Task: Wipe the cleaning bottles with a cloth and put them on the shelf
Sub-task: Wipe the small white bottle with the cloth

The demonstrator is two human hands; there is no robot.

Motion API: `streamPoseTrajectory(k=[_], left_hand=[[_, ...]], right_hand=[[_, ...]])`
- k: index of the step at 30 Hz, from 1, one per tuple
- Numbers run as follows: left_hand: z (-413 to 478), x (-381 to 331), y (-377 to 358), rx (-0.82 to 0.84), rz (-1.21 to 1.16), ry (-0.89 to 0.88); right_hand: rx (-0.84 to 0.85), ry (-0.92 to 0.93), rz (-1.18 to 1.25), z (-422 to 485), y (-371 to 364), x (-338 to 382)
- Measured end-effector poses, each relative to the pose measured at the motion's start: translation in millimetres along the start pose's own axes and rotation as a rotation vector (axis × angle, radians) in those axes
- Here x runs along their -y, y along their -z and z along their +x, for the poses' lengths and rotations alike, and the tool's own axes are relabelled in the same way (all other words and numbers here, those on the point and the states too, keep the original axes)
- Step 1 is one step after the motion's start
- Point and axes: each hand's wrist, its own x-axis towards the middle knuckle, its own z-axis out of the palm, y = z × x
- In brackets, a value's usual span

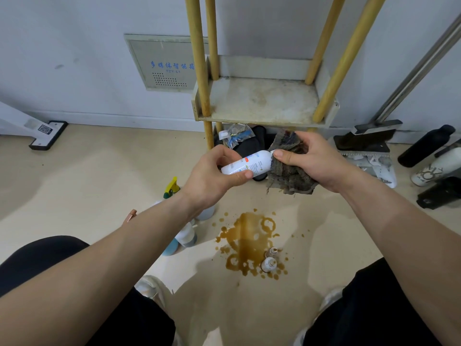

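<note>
The left hand (214, 176) grips a white bottle (249, 164) in the air just below the middle of the view, thumb and fingers curled round one end so that it lies almost level, its other end tipped up toward two o'clock. Its label carries small print and an orange patch, too fine to read. The right hand (314, 161) clutches a grey-brown checked cloth (289, 171), fingers closed on the bunched fabric and the thumb pressing it against the bottle's raised end. At twelve o'clock from the hands stands the shelf (262, 103), a stained pale board on yellow posts, with nothing on it. At ten o'clock a grey wall panel (162, 63) bears blue Chinese characters and, below them, what looks like "FZY-L1". Far out at nine o'clock a white device (45, 129) on the floor shows a QR code. At six o'clock a brown spill (249, 240) spreads over the floor, with two small bottles (269, 264) standing in it. At eight o'clock a spray bottle (172, 188) with a yellow-green trigger stands partly hidden by the left forearm. At three o'clock a black bottle (426, 146) leans near the wall.
</note>
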Motion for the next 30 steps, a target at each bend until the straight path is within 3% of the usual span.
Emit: streamPoseTrajectory(k=[5, 11, 17, 22, 27, 30], left_hand=[[-2, -8, -2, 0.225, -0.23, 0.28], [0, -2, -2, 0.096, 0.001, 0.002], [1, -1, -4, 0.212, 0.006, 0.096], [4, -2, -3, 0.215, -0.063, -0.007], [1, -2, -7, 0.396, -0.007, -0.047], [3, 0, -4, 0.407, -0.115, -0.05]], right_hand=[[0.026, 0.015, 0.006, -1, 0, 2], [0.03, -0.031, 0.088, -3, -1, 5], [0.076, -0.01, 0.049, -3, -3, 7], [0.091, 0.011, 0.087, -4, -3, 11], [0.125, -0.033, 0.08, -5, -6, 15], [0.019, -0.017, 0.186, -5, -11, 17]])
